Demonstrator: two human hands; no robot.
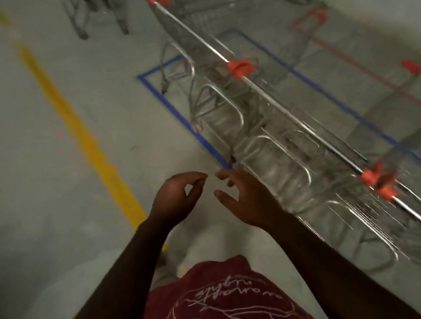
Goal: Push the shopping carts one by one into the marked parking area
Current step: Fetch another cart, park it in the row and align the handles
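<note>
Carts: a row of silver shopping carts (268, 135) is pushed together, one inside the next, inside the blue tape box (166, 102) on the floor.
Long way: the row runs in a slanted line — from the lower right by the person up to the top middle, along the long sides of the blue tape box.
Handles: red handle ends (241, 68) show along the row; the picture is too blurry to tell which way the carts face.
Left hand (176, 200): it holds nothing, fingers loosely curled with thumb and finger close, just left of the near corner of the blue tape box.
Right hand (247, 198): it holds nothing too, fingers loose and spread, right beside the carts but not touching them.
Other cart: one more cart (99, 10) stands far off — past the far end of the blue tape box, at the top.
Yellow line (78, 129): it runs on the floor left of the blue tape box.
Red tape (370, 72): it lies right of the blue tape box.
Shirt (217, 309): dark red with white lines, at the bottom.
</note>
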